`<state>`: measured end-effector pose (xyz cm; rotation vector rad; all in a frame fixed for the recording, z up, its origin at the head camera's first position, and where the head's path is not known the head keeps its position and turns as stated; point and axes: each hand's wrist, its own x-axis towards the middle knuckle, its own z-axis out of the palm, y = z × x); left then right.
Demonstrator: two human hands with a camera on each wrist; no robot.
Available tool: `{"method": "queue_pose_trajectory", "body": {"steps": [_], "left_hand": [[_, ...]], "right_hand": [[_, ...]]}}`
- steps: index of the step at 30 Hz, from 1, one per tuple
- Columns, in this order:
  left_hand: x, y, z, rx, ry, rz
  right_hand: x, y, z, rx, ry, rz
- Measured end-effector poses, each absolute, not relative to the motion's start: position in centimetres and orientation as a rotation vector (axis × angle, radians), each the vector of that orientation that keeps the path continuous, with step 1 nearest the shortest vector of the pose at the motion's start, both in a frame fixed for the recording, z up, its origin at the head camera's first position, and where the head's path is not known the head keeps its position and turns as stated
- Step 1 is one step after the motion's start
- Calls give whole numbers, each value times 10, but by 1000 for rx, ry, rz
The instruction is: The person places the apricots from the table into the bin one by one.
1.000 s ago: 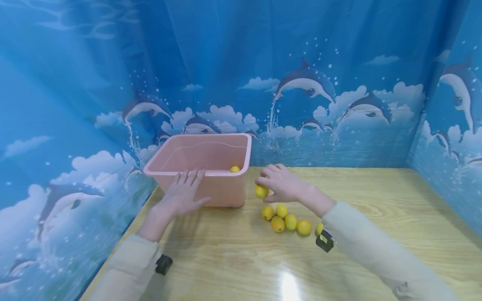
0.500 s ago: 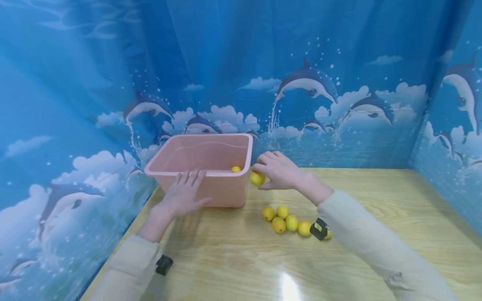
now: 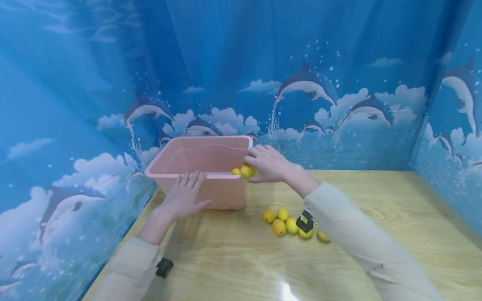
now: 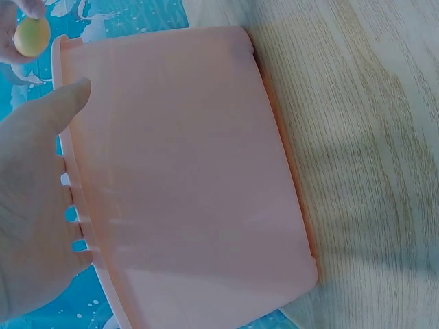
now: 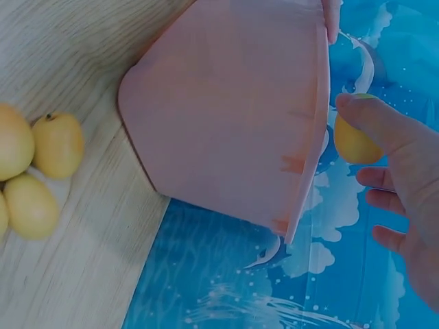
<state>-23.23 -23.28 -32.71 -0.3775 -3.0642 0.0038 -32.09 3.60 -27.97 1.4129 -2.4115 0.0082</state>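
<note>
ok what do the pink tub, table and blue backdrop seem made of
Pink tub: probably moulded plastic, smooth, judging by its rounded corners and lipped rim.
Table: wood or wood-look laminate, I can't tell which; pale grain, glossy where light glares.
Blue backdrop: likely matte printed fabric, given its hanging folds, though plastic sheeting is possible.

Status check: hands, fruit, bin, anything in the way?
Right hand holds yellow fruit near right rim of pink bin. Left hand on front rim. One fruit visible inside; more fruit on table. Nothing visibly blocking the opening.
</note>
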Motion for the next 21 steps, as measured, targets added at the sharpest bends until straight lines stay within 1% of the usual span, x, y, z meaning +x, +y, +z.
{"method": "queue_pose_trajectory", "body": {"steps": [11,21], "left_hand": [[-232,-233,-328,-372,-3065,-3],[-232,-234,-329,-374,-3057,5]], "right_hand": [[-328,13,-274,1338,-2451,-16],[-331,-5,-277,1272,-2527,-34]]}}
